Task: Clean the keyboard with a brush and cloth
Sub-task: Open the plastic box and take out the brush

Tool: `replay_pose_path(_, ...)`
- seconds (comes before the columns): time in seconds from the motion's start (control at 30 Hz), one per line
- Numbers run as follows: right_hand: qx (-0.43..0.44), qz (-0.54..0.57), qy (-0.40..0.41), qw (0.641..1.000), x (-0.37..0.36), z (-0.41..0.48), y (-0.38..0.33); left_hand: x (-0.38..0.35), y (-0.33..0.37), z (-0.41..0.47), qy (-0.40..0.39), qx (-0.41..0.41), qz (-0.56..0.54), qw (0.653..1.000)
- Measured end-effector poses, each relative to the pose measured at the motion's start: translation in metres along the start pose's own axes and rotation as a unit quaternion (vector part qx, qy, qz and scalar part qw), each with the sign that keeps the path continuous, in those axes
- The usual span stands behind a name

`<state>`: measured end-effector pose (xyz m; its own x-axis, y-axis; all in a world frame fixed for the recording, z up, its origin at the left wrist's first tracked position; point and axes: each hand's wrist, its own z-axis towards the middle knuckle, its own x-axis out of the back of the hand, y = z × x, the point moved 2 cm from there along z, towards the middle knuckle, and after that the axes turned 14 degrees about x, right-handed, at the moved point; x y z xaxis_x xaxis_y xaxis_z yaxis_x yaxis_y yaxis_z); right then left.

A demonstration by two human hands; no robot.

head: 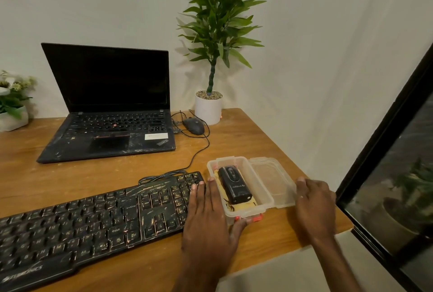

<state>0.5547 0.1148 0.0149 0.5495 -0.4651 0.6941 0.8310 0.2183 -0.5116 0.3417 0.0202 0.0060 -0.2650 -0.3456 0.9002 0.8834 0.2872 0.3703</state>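
Both my hands are lying open and flat, gripping nothing. My left hand (207, 216) is resting palm down with its fingers (213, 188) stretched forward, spanning the right end of the keyboard (93, 219) and the left wall of the box (264, 198); the thumb is pressing against the box's near corner by the orange clip (257, 218). My right hand (312, 202) is spreading open on the desk (117, 174), its fingertips touching the outer edge of the lid (273, 179), which is hanging open to the box's right.

A black device (234, 185) is lying in the box on something yellowish; whether that is the cloth I cannot tell, and I am seeing no clear brush. The keyboard is sitting at an angle across the near desk, black, its keys streaked with pale dirt. Behind it a laptop (107, 104) is standing open, screen dark, with a mouse (194, 125) just right of it and a potted plant (210, 57) behind that.
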Motion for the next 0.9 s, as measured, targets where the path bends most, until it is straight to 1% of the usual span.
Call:
replay_pose_path(0.03,0.017,-0.015,0.006,1.0,0.002,0.0,-0.005,-0.001,0.0,0.0,0.018,-0.003,-0.005,1.0)
replay_pose_path(0.07,0.036,-0.034,0.014,0.999,0.005,0.001,-0.011,0.001,0.001,0.0,0.019,-0.001,-0.017,1.0)
replay_pose_path(0.13,0.083,-0.063,0.022,0.994,0.013,0.0,-0.03,0.0,0.0,-0.002,-0.006,-0.009,-0.021,1.0)
replay_pose_path(0.2,0.124,-0.072,-0.009,0.99,0.018,-0.002,-0.055,0.002,-0.001,-0.004,-0.007,-0.03,-0.024,0.999)
replay_pose_path(0.3,0.164,-0.062,-0.076,0.982,0.015,0.003,-0.089,0.001,-0.003,-0.008,0.039,-0.059,-0.031,0.997)
replay_pose_path(0.37,0.195,-0.04,-0.098,0.975,0.008,0.009,-0.102,0.004,-0.004,-0.009,0.055,-0.055,-0.066,0.995)
replay_pose_path(0.43,0.22,-0.022,-0.101,0.97,0.003,0.013,-0.111,0.007,-0.005,-0.007,0.071,-0.039,-0.09,0.993)
replay_pose_path(0.53,0.223,-0.033,-0.082,0.971,-0.002,0.013,-0.117,0.008,-0.007,-0.006,0.099,-0.019,-0.126,0.987)
replay_pose_path(0.6,0.216,0.003,-0.067,0.974,-0.005,0.014,-0.118,0.01,-0.009,-0.005,0.12,-0.007,-0.161,0.98)
replay_pose_path(0.67,0.196,0.039,-0.051,0.978,-0.007,0.014,-0.118,0.012,-0.01,-0.005,0.135,0.003,-0.195,0.972)
replay_pose_path(0.73,0.17,0.036,-0.044,0.984,-0.006,0.014,-0.117,0.014,-0.011,-0.007,0.146,0.011,-0.231,0.962)
replay_pose_path(0.8,0.162,0.025,-0.061,0.985,-0.006,0.012,-0.119,0.017,-0.011,-0.008,0.158,0.015,-0.275,0.948)
replay_pose_path(0.9,0.189,-0.036,-0.147,0.97,-0.009,0.01,-0.129,0.024,-0.012,-0.011,0.175,0.007,-0.328,0.928)
